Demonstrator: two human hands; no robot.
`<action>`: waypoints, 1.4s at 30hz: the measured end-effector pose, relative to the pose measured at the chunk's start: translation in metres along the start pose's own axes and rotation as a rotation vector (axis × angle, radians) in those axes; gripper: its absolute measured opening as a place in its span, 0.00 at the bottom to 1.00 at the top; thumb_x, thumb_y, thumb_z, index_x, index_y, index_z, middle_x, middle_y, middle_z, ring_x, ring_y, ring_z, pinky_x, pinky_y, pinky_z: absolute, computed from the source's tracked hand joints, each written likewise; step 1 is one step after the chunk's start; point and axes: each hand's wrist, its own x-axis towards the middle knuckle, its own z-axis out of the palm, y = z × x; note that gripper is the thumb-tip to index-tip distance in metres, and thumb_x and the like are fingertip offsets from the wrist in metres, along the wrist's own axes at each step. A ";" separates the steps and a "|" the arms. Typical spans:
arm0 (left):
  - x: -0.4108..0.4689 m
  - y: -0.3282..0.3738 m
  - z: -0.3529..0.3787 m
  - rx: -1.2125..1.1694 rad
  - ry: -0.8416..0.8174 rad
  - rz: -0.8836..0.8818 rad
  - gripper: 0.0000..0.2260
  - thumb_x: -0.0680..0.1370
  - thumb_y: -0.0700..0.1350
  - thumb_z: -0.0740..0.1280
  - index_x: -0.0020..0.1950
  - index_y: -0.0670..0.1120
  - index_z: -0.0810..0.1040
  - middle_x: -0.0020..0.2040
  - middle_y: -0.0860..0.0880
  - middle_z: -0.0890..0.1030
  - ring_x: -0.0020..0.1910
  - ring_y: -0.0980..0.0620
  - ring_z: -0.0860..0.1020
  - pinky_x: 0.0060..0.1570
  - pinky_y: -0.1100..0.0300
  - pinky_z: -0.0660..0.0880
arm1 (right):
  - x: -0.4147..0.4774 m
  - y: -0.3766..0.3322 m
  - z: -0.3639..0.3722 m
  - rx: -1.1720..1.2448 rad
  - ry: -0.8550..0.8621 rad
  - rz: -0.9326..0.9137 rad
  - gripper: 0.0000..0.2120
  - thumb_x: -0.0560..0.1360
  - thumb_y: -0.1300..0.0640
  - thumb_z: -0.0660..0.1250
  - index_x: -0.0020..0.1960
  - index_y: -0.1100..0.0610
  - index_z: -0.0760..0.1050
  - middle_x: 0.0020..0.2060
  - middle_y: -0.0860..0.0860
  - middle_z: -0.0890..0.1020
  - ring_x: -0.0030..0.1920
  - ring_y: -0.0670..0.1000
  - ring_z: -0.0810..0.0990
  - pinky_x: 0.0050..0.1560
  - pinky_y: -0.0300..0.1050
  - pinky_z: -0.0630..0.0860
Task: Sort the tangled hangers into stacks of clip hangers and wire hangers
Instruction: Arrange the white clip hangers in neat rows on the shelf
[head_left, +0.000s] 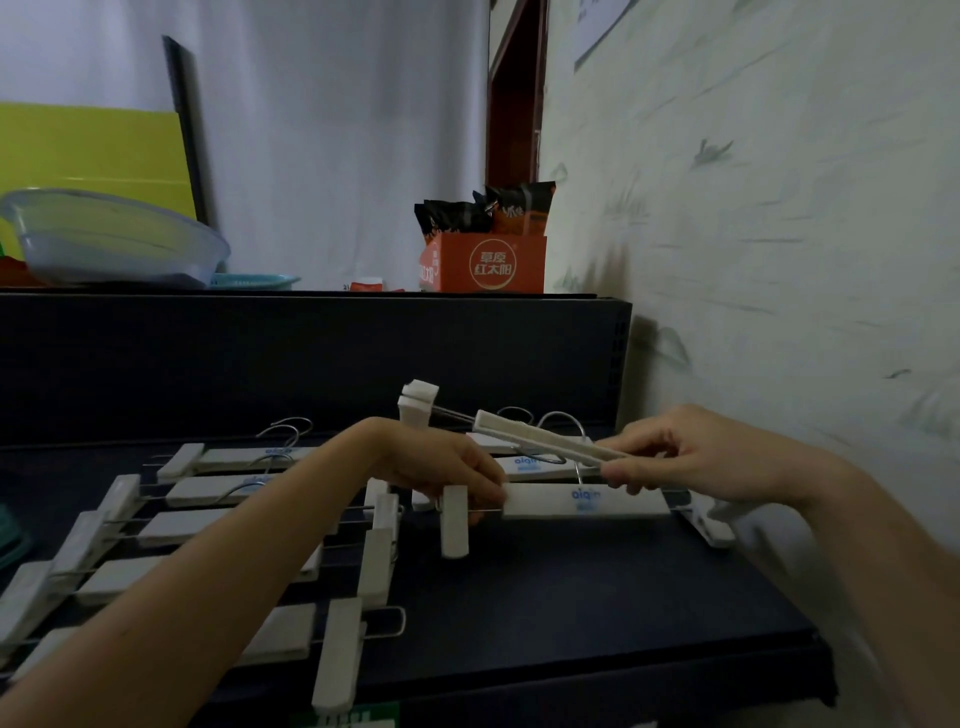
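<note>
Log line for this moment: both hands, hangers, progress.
right hand: pinches raised hanger | left hand: grips flat hanger on shelf | clip hanger row: lies left

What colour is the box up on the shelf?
The box is orange with white writing, seen in the head view.

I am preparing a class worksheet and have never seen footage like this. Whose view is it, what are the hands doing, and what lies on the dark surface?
There is no machine here. A person wears a camera on the head, and it looks down at their own two bare hands. On the dark shelf, white clip hangers lie in rows to the left. The right hand pinches one raised hanger above the shelf. The left hand grips the blue-logo hanger near its clip. Behind, higher up, stand an orange box and a plastic basin.
</note>
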 end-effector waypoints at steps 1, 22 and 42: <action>-0.001 0.000 0.000 -0.003 0.010 -0.004 0.11 0.79 0.45 0.60 0.60 0.48 0.74 0.47 0.51 0.77 0.42 0.59 0.77 0.47 0.64 0.76 | -0.001 0.000 0.001 0.011 0.000 -0.016 0.13 0.67 0.37 0.63 0.49 0.36 0.80 0.38 0.43 0.81 0.37 0.42 0.77 0.41 0.47 0.75; -0.012 0.002 0.034 0.757 0.485 0.022 0.17 0.75 0.57 0.63 0.60 0.51 0.72 0.58 0.50 0.76 0.51 0.55 0.74 0.52 0.58 0.74 | -0.040 0.040 0.015 0.093 0.378 -0.038 0.22 0.55 0.20 0.60 0.45 0.25 0.76 0.44 0.36 0.83 0.45 0.39 0.81 0.45 0.32 0.75; -0.016 -0.010 0.041 0.909 0.683 0.018 0.17 0.74 0.59 0.64 0.56 0.49 0.76 0.52 0.52 0.76 0.49 0.55 0.74 0.43 0.62 0.71 | -0.014 0.047 0.064 -0.182 0.196 -0.025 0.14 0.69 0.44 0.70 0.50 0.32 0.71 0.51 0.31 0.76 0.56 0.31 0.71 0.56 0.25 0.66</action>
